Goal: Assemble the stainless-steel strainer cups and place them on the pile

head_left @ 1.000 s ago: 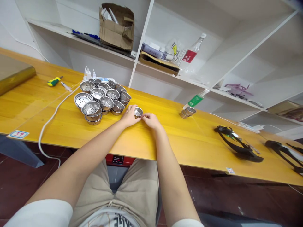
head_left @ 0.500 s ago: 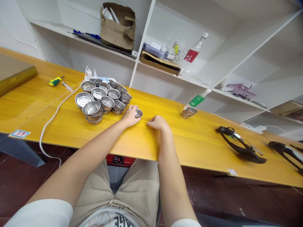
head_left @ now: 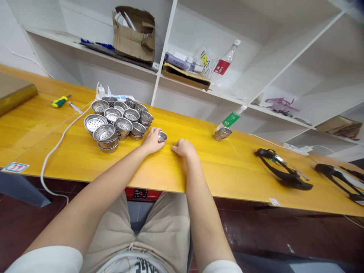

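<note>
Yellow table, cup against left fingers

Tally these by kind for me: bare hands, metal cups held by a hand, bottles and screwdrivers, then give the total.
Hands: 2 (left hand, right hand)
Held metal cup: 1
Bottles: 2 (green-labelled bottle, red-labelled bottle)
Screwdriver: 1
Total: 6

Perforated metal cup, mouth upward
</note>
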The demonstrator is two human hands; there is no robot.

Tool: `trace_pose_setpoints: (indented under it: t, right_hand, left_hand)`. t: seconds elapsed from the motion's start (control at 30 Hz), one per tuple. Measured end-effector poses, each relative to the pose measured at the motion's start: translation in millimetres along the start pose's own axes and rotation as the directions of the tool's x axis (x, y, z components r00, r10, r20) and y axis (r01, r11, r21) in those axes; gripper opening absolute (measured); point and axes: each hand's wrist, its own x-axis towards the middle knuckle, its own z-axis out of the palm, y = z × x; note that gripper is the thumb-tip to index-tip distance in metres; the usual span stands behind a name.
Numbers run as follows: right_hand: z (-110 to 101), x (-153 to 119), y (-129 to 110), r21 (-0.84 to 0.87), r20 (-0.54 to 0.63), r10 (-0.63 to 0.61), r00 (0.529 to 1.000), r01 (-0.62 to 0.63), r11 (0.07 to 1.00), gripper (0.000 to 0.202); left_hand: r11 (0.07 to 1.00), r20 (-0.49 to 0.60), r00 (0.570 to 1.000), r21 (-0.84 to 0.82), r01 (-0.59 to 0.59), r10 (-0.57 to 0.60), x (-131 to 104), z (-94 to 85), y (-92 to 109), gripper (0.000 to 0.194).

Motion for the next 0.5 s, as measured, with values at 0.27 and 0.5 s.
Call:
trace_pose_setpoints:
  t: [0.27,0.5]
  right_hand:
    - [-6.7,-3.2,1.6,0.021,0.010,0.029,1.000,-0.030,0.999,0.013]
    - [-10.0,-0.8,-7.6,-0.118,0.103,0.039,0.994,-0.027,0.993,0.029]
  left_hand:
    - [1.000,0.012,1.000,-0.012,0.004,-0.004,-0.2,-1.0,1.6,0.064]
    - [1.000,0.011,1.000,-0.020,0.010,-0.009,-0.9,-0.8,1.7,0.064]
